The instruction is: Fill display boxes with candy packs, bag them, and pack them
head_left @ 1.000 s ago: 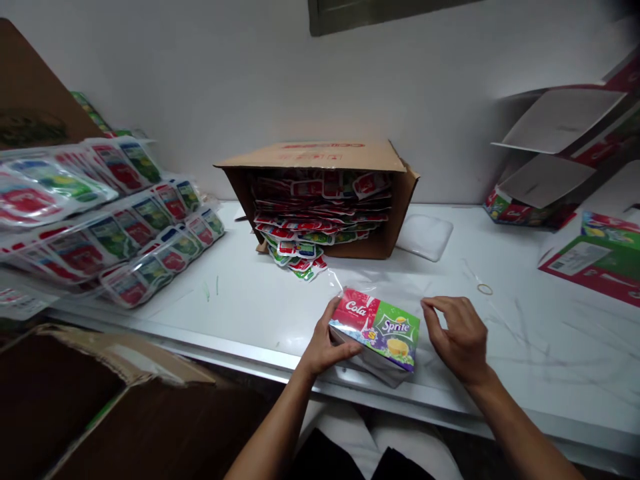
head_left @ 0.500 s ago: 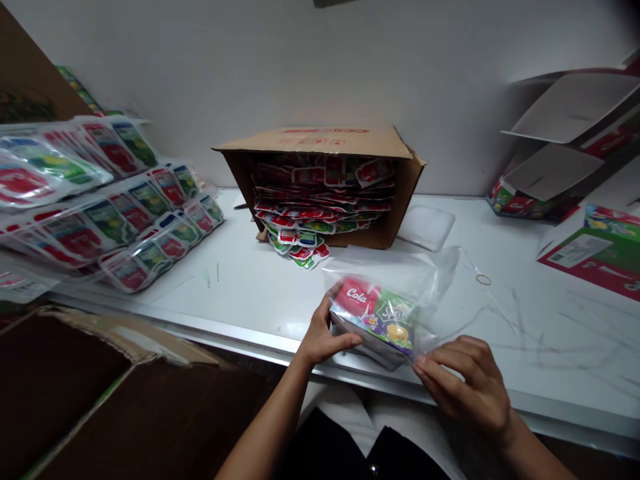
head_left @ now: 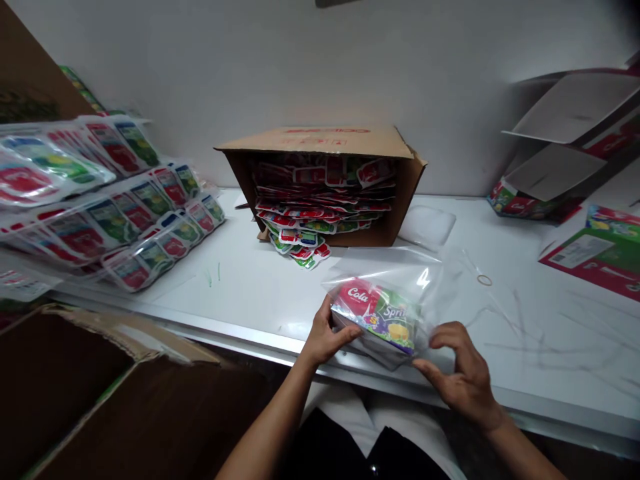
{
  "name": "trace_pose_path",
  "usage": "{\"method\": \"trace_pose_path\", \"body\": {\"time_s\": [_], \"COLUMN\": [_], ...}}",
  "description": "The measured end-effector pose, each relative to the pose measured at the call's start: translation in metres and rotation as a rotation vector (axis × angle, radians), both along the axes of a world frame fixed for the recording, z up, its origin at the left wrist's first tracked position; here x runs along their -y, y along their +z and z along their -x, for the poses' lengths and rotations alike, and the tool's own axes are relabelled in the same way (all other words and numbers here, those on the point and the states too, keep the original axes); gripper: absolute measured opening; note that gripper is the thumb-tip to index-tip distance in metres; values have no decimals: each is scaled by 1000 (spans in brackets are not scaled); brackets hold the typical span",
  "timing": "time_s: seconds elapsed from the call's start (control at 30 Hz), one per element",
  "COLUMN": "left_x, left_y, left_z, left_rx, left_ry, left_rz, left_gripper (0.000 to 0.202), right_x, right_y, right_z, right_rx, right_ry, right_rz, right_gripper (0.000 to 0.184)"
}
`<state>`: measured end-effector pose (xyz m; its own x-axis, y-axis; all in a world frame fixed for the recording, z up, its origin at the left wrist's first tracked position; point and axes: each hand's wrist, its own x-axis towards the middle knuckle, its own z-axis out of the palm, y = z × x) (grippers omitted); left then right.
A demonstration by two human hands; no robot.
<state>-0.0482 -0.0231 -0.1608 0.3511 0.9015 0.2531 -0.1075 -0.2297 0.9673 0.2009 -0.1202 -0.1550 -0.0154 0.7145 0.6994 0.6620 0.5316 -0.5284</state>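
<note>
A small printed box (head_left: 375, 313) with "Cola" and "Sprit..." lettering sits inside a clear plastic bag (head_left: 395, 267), tilted near the table's front edge. My left hand (head_left: 325, 337) grips its left end through the plastic, thumb along the near side and fingers behind. At the right end, my right hand (head_left: 457, 373) has thumb and fingers spread apart around the bag's edge. Its thumb tip is at the box's lower right corner; whether the fingers touch the plastic I cannot tell.
Behind stands an open cardboard carton (head_left: 320, 140) full of cola-and-lemon packets. Bagged packet rows (head_left: 125, 213) lie left, above another open carton (head_left: 135, 360). A rubber band (head_left: 484, 280), a folded clear bag (head_left: 427, 225) and printed boxes (head_left: 595, 257) are on the right.
My right hand has let go of its pinch at the bag's corner, and its fingers have spread and risen along the right end. The bag's upper part has shifted. My left hand keeps its grip.
</note>
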Motion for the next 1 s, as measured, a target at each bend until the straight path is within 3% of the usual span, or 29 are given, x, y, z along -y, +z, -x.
{"method": "trace_pose_path", "body": {"time_s": [0.1,0.13,0.2,0.33,0.47,0.53,0.63,0.7,0.77,1.0], "left_x": [-1,-1,-1,1,4,8,14,18,21,30], "left_y": [-4,-6,-7,-8,-10,-12,-14,-15,-14,-19], "left_z": [2,2,0,-5,-8,-7,-7,-6,-6,-5], "left_rx": [-8,-10,-8,39,14,-59,-193,-261,-281,-294], "left_ry": [-8,-5,0,-10,27,126,369,477,492,520], "left_rz": [2,0,-1,19,2,-80,-336,-495,-561,-528], "left_gripper": [88,88,88,86,88,84,79,80,77,47], "right_x": [-6,-8,-12,-16,-17,-18,-20,-21,-22,-24], "right_y": [-5,-5,-5,-11,-23,-24,-20,-15,-12,-14], "right_z": [5,8,15,28,28,23,17,14,13,11], "right_rx": [-247,-276,-266,-204,-182,-162,-136,-136,-140,-121], "right_ry": [-111,-84,21,64,64,91,106,95,94,132], "right_rz": [112,174,316,468,529,547,568,572,587,590], "right_gripper": [81,98,113,105,85,68,51,50,50,56]}}
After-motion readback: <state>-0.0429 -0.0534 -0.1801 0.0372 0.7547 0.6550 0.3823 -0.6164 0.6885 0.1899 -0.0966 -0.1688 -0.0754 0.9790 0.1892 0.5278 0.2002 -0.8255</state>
